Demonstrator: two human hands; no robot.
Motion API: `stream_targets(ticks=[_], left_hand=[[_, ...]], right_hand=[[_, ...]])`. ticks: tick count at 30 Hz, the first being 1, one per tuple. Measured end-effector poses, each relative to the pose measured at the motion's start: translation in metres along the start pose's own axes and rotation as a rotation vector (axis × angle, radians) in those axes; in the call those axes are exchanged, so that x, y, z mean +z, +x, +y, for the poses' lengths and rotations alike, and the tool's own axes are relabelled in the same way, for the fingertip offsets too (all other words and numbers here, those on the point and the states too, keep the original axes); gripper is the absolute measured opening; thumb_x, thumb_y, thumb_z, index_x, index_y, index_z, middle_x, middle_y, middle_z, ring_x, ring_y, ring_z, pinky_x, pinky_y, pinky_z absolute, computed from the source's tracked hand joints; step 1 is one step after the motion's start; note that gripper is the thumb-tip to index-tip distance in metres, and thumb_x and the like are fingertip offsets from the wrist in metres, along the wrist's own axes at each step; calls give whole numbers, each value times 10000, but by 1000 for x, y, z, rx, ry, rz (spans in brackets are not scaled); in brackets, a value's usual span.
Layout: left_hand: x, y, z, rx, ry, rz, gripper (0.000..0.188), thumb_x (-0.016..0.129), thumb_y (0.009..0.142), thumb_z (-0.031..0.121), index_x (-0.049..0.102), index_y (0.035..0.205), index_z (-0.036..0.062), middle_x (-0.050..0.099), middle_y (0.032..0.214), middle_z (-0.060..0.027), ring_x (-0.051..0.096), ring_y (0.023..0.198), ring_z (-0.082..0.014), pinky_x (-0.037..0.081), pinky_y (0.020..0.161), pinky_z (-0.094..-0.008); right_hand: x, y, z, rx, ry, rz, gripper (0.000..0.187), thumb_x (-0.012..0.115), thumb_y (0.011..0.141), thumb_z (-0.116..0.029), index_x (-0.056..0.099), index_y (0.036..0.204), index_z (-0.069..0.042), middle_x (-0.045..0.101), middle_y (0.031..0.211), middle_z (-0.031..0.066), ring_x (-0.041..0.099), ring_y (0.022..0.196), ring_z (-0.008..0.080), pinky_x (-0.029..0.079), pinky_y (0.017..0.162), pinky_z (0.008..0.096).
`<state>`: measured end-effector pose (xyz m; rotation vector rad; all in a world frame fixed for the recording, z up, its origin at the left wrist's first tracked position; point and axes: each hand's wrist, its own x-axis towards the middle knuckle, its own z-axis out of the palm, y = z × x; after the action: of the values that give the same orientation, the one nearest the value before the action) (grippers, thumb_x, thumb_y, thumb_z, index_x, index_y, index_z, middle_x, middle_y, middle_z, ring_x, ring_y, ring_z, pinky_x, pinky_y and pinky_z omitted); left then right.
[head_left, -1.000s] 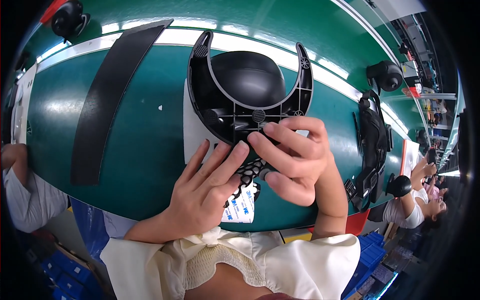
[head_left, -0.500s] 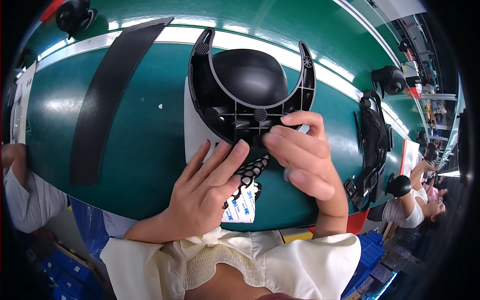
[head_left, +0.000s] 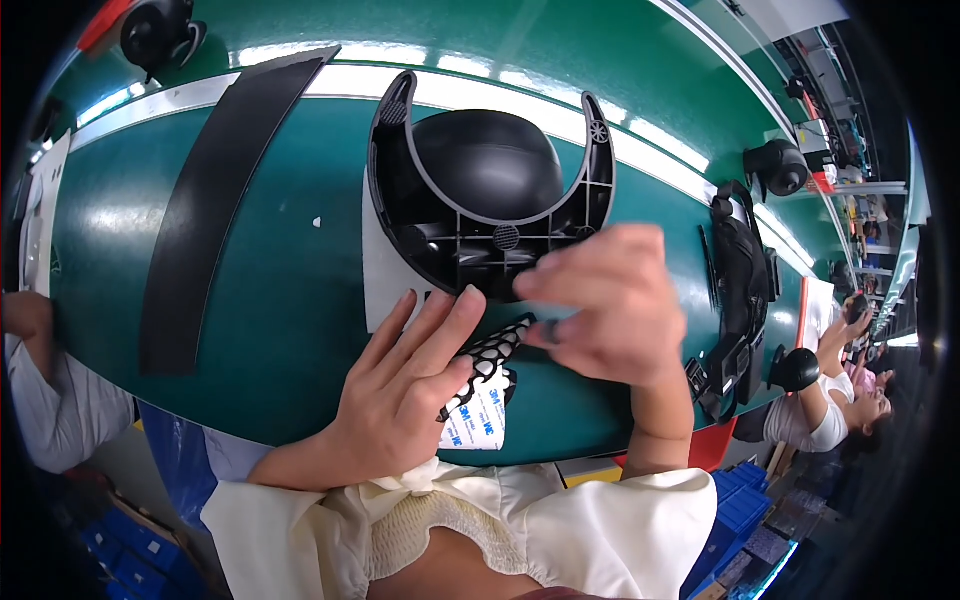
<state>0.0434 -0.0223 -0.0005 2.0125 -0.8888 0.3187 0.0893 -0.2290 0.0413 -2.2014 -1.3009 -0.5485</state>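
Observation:
A black U-shaped plastic part (head_left: 480, 248) lies with its ribbed underside up around a smooth black dome (head_left: 487, 165). Round textured pads sit at several places on it. Between thumb and fingers my left hand (head_left: 405, 390) keeps hold of a curled sticker sheet (head_left: 478, 425), with black honeycomb-holed mesh and white printed backing. The left fingertips reach the part's near edge. My right hand (head_left: 610, 305) hovers at that edge's right side, smeared by motion. A small dark spot shows near its thumb, but I cannot tell whether the hand holds anything.
To the left lies a long black curved strip (head_left: 215, 210). Under the part is a light grey sheet (head_left: 383, 280). Black straps with buckles (head_left: 738, 300) lie at the right. More black domed items (head_left: 777, 165) stand farther off, and other people sit at both sides.
My right hand has pulled back slightly from the part's near edge, toward the right and the mesh tip. The left hand keeps the sticker sheet in nearly the same place.

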Motion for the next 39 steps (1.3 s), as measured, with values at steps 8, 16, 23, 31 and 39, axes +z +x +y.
stream_targets(ticks=[8,16,23,31,39], left_hand=[[1,-1,-1,-12,-39,-9,288,592,699,-13,387,899,19,426,1190,-273,474,1060,-390,377,881,-493],[-2,0,-2,-20,-40,-21,293,602,701,-3,395,907,19,423,1193,-274,467,1065,-398,379,877,-495],[-2,-1,-4,-25,-55,-21,309,619,687,0,393,897,20,427,1189,-274,468,1062,-401,373,882,-496],[-5,0,-6,-38,-70,-29,343,612,635,-60,395,890,16,427,1195,-266,457,1072,-405,363,890,-501],[-8,1,-8,-45,-83,-21,325,588,646,-68,395,893,18,440,1178,-272,464,1063,-409,365,884,-508]], right_hand=[[-24,6,-4,625,126,145,105,604,691,9,563,786,-9,457,1030,137,470,904,256,389,804,328],[-18,12,-6,646,118,133,82,592,702,13,550,770,-4,448,977,124,471,864,247,404,743,305],[-15,19,-15,707,18,136,76,593,682,26,558,747,12,498,947,127,502,819,206,403,728,267],[-1,15,-22,469,-284,183,196,609,614,84,546,798,62,533,874,142,532,736,266,438,620,308],[-16,15,-20,376,-313,-29,251,671,590,-51,564,785,67,527,910,123,544,789,238,428,608,302]])
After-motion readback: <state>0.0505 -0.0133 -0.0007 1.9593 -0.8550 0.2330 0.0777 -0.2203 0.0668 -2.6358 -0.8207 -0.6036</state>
